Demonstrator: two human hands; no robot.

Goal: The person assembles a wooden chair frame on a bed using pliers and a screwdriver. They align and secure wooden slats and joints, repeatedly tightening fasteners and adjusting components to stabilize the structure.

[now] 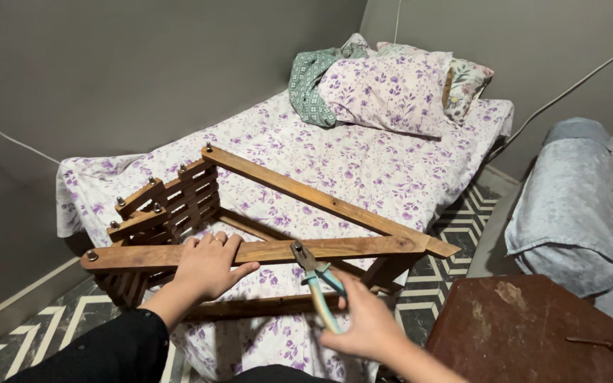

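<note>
A bed (363,170) in purple-flowered sheet carries a folding wooden frame (278,213), pillows (391,92) and green cloth (310,85)

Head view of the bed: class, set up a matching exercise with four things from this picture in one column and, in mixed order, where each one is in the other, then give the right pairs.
Things
1. left hand
2. pliers
3. floral pillow
4. brown table

Places
A. at the head of the bed, by the far wall
B. flat on the front wooden slat of the folding wooden frame
C. bottom right corner, beside the bed
D. in the right hand, jaws at the slat's edge

Pairs: 1-B, 2-D, 3-A, 4-C
</note>
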